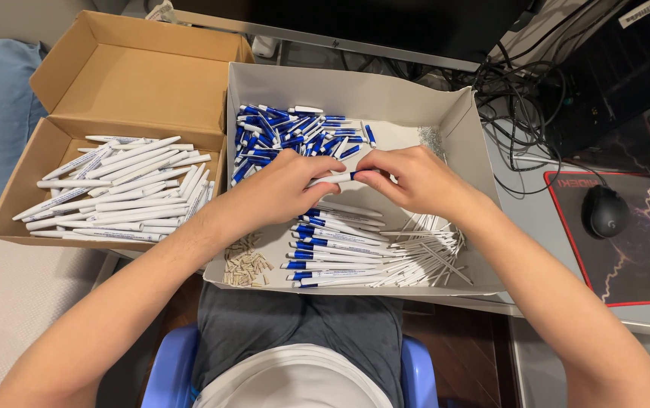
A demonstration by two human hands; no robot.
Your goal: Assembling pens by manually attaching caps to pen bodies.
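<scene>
Both forearms reach in from the near edge and meet over the middle of the white tray [264, 79]. The left hand [283, 189] and right hand [408, 180] are curled narrow, fingertips pinched on the two ends of one pen [336, 178], held level above the tray. The pen's white barrel sits in the left fingers, its blue tip at the right fingers.

Blue caps [294, 136] crowd the tray's far left corner, finished pens [332, 245] lie near the front edge, thin refills [430, 249] at the front right, small tan plugs [245, 268] at the front left corner. A bare strip lies along the tray's far right wall.

A cardboard box [136, 75] just left holds white barrels [117, 193]. A mouse [604, 211] sits on a pad, well to the right.
</scene>
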